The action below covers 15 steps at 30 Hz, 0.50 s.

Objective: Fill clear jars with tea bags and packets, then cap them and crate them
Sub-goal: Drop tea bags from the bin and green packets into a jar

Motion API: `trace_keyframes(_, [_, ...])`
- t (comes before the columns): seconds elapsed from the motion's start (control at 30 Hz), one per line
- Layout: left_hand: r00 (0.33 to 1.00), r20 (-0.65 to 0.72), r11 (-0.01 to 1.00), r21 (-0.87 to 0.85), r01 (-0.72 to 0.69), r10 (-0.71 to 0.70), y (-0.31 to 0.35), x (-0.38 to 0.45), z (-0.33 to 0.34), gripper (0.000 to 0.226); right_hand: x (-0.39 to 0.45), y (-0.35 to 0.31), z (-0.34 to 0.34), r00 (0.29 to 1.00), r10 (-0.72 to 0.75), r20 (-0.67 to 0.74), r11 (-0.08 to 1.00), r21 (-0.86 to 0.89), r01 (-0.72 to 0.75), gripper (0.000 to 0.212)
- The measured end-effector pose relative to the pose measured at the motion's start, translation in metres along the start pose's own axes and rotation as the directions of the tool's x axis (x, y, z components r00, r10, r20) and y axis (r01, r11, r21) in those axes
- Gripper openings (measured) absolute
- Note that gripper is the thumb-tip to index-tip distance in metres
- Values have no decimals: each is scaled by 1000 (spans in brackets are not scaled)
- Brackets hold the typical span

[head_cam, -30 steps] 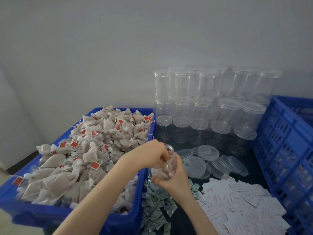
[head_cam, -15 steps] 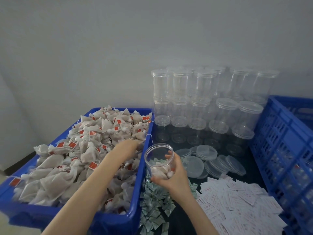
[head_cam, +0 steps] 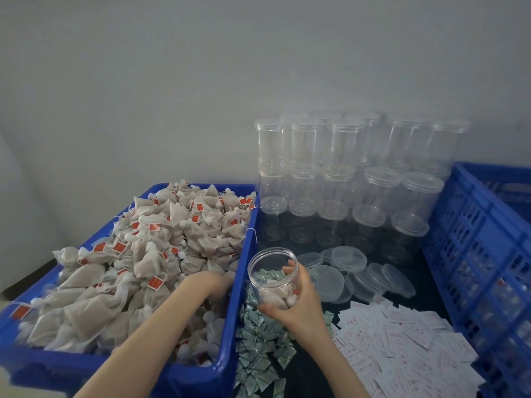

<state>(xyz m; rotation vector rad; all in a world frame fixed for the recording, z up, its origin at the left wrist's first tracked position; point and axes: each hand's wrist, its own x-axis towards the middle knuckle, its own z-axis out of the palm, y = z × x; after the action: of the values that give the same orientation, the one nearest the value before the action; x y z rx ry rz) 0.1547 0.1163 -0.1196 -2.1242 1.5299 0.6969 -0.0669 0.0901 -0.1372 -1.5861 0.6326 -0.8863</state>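
**Open jar held beside the tub of tea bags**

The right hand (head_cam: 298,305) holds a clear jar (head_cam: 273,275) just right of the blue tub (head_cam: 230,326). Its fingers (head_cam: 291,268) are wrapped around the far side of the jar and the thumb lies under its base. The jar has no lid and is tilted toward the camera. A few tea bags lie at its bottom; how many, I cannot tell through the plastic.

The left hand (head_cam: 212,285) is down in the tub, among the tea bags (head_cam: 161,248). Its fingers are buried in the heap, so I cannot tell if they are apart or closed on a bag.

Under the jar, a pile of small green packets (head_cam: 258,346) lies on the dark tabletop (head_cam: 310,372); the lower part of the pile is cut off by the frame edge. To the right are white packets (head_cam: 402,340), with red print too small to read. Loose lids (head_cam: 359,274) lie behind them, and stacked empty jars (head_cam: 344,168) stand against the wall. A blue crate (head_cam: 474,239) is at the right edge, partly out of view; its contents are blurred.
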Motion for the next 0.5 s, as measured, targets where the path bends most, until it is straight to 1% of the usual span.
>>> trace_keyframes(0.07, [998,-54,999,25,25,-23,3,-1,4,40,-1,0,0,1000,-1,-2,1000,-5,1,87])
trace_keyframes(0.1, [994,-103,1000,4,28,-28,4,-1,4,39,-2,0,-1,1000,-1,-4,1000,-5,1,86])
trace_keyframes(0.2, [964,-263,997,-60,-42,25,-2,-5,-3,33,-3,1,-2,1000,7,4,1000,5,-7,84])
trace_keyframes(0.27, [916,-399,989,-121,-90,34,-9,-16,-16,34,-4,3,-3,1000,25,8,999,26,-26,84])
trace_keyframes(0.33, [827,-562,968,-203,-145,6,-14,-32,-32,28,-4,5,-2,999,42,5,999,33,-42,83])
trace_keyframes(0.4, [717,-697,940,-260,-221,-24,-12,-53,-48,21,-4,9,-1,999,37,3,999,19,-37,83])
trace_keyframes(0.43, [658,-753,922,-273,-274,-28,-9,-63,-56,19,-4,11,-1,999,35,-1,999,14,-35,83])
trace_keyframes(0.5, [539,-842,887,-245,-391,5,1,-86,-68,16,-3,12,-1,999,51,-9,998,23,-51,87])
